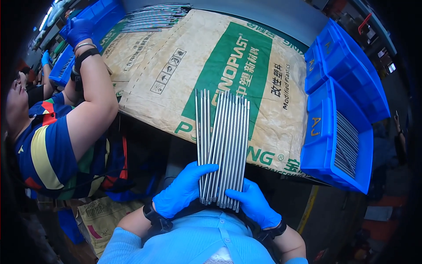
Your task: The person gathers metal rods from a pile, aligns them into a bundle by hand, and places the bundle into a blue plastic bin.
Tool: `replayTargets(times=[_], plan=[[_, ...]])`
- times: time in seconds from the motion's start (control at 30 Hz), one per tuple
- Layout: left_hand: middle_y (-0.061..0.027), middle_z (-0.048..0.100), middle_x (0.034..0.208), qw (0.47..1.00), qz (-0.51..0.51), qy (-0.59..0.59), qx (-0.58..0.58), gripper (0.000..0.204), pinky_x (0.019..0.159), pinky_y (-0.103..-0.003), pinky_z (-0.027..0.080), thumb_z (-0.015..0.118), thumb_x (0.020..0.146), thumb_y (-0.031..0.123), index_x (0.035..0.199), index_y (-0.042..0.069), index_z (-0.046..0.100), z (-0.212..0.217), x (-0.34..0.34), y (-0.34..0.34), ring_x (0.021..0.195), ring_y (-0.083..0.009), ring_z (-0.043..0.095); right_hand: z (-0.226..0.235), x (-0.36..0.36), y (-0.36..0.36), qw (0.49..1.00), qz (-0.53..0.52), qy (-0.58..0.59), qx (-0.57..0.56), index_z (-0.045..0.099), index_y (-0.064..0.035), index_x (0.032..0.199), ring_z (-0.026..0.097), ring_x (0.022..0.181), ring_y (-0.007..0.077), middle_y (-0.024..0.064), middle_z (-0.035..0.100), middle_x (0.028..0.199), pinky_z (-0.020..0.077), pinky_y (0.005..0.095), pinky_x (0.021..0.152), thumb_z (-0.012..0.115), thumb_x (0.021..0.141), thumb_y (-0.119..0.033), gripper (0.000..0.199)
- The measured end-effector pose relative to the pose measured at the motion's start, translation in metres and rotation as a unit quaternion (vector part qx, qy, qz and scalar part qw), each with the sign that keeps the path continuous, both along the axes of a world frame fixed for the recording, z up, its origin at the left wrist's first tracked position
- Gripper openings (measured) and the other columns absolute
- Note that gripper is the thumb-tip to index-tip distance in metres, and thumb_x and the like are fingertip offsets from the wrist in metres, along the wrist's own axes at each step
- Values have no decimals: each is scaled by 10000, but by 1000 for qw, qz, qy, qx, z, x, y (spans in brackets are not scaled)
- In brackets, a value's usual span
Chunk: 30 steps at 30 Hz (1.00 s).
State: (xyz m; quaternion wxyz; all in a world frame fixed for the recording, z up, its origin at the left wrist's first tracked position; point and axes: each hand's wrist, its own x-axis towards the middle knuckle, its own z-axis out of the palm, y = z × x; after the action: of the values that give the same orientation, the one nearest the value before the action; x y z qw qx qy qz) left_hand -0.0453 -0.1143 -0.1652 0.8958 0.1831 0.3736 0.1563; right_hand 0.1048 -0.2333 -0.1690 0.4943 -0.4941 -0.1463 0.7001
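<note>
A bundle of thin metal rods (226, 141) stands fanned out in front of my body, side by side in a flat row. My left hand (182, 187), in a blue glove, grips the lower left of the bundle with its thumb across the rods. On the lower right side, my right hand (255, 202), gloved in blue too, closes round the rods with its thumb over the front. A few rods at the left lean apart from the others at the top. The fingers behind the bundle are hidden. The upper ends overlap the view of the table's near edge.
Printed paper sacking (171, 105) covers the table. At the right, a blue bin (316, 152) holds more rods, beside other stacked blue bins (351, 66). More rods (154, 17) lie at the far left. A co-worker (57, 136) in a striped top works close on my left.
</note>
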Motion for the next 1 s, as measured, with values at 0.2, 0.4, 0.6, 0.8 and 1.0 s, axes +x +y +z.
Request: replayTargets(times=[0.2,0.4,0.6,0.8,1.0], plan=[[-157,624,1007,1000,-4,-4,-5,371,775,-349,541,578,837,113,1161,-50,499,4,-2,1,864,-234,644,2,-1,2,1000,2,-20,-18,502,48,1170,601,957,175,125,609,1083,474,304,859,622,793,-10,400],[-167,620,1020,1000,-16,-19,-11,372,787,-351,536,571,842,121,1161,-55,498,5,-4,4,886,-236,638,3,-1,5,999,10,-40,-22,502,46,1173,600,962,177,125,608,1088,474,310,865,631,783,-1,414],[-172,617,1034,999,-8,-30,-32,358,777,-344,537,561,848,123,1147,-68,510,7,-2,4,884,-241,638,1,2,12,996,39,-71,-23,490,42,1191,593,977,177,132,593,1118,469,314,876,638,786,-27,437],[-166,615,1044,998,-33,-48,19,359,787,-324,522,565,854,146,1146,-58,520,-8,-3,4,881,-229,634,-12,-3,14,998,57,29,-15,475,43,1209,585,1000,199,138,588,1120,471,322,867,611,838,-126,430],[-174,606,1063,951,-304,-41,49,408,853,-326,486,576,864,214,1176,-40,507,-8,0,31,955,-217,606,-7,-18,30,951,51,304,-25,468,7,1178,578,981,222,133,570,1087,464,345,861,570,861,-217,401]])
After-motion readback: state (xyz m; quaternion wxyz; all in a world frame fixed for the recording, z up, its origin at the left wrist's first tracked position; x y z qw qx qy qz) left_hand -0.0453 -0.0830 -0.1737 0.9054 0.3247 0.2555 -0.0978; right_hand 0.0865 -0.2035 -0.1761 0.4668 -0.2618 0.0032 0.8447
